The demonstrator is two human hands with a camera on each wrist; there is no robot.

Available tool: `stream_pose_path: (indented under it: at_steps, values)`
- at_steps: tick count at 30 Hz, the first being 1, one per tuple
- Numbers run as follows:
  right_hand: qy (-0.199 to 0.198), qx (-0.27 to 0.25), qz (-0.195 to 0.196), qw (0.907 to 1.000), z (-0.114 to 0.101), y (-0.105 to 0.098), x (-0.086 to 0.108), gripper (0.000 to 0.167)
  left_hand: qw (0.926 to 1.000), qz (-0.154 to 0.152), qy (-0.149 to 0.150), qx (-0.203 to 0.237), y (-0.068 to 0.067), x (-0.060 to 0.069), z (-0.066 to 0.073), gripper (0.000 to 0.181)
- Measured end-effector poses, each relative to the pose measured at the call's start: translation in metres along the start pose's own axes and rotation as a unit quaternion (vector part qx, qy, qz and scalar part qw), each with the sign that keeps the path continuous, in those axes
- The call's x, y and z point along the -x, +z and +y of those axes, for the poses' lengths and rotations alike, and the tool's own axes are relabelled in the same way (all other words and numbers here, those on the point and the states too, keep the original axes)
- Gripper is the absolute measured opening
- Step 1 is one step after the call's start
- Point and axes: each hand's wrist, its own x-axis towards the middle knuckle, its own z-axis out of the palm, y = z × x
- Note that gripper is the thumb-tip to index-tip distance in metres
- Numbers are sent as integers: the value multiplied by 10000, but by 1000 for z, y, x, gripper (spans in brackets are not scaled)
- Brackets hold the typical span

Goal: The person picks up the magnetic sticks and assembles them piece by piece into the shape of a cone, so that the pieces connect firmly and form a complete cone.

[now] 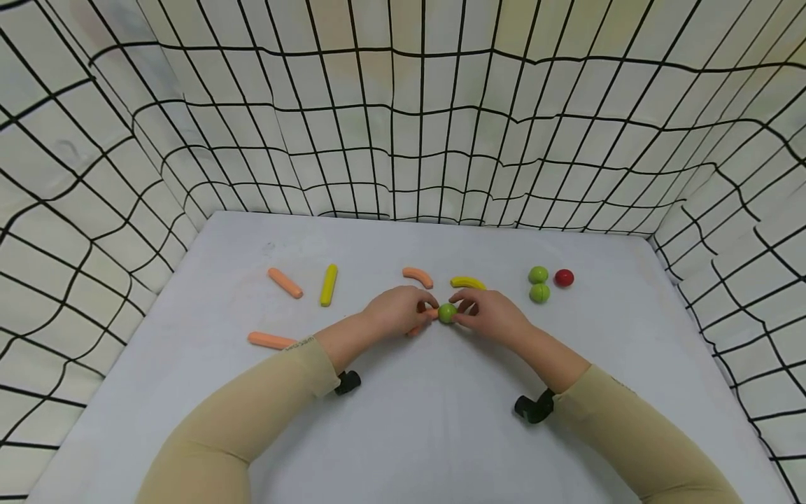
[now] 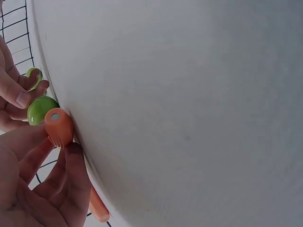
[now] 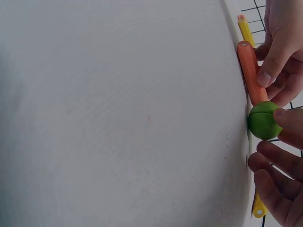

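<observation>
My left hand (image 1: pixel 397 310) pinches an orange stick (image 3: pixel 253 71) between thumb and fingers. One end of the stick meets a green ball (image 1: pixel 447 313); in the right wrist view this ball (image 3: pixel 264 122) shows a seam. From the other side, the thumb and a finger of my right hand (image 1: pixel 494 317) hold the ball. The stick's round end (image 2: pixel 55 117) faces the left wrist view. Part of another orange piece (image 1: pixel 413 331) shows below my left hand, mostly hidden by it.
Orange sticks (image 1: pixel 285 283) and a yellow stick (image 1: pixel 329 285) lie left on the white table (image 1: pixel 403 448). Behind my hands are a curved orange piece (image 1: pixel 418 276) and a curved yellow one (image 1: pixel 468 282). Two green balls (image 1: pixel 538 274) and a red ball (image 1: pixel 564 278) sit right. Black netting surrounds the table.
</observation>
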Motion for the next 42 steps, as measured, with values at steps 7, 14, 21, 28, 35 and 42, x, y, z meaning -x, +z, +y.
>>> stream_pose_path:
  at_steps: [7,14,21,28,35,42]
  values:
    - [-17,-130,42,9999,2,0,0,28,9997,75,-194,118,0,4,0,31]
    - [-51,-257,-40,9996,3,2,-2,28,9980,75,-410,473,5,14,-3,31]
    - [-128,-315,-158,9993,4,4,-4,29,9966,165,-500,634,8,23,0,29]
    - [-153,-277,-146,9994,1,4,-3,28,9955,251,-492,769,11,27,-2,28]
    - [-61,-226,124,9996,6,1,0,25,9945,439,-524,795,10,26,-4,32]
    - [112,-33,428,9990,15,-15,2,30,9949,550,-493,684,7,18,-3,41]
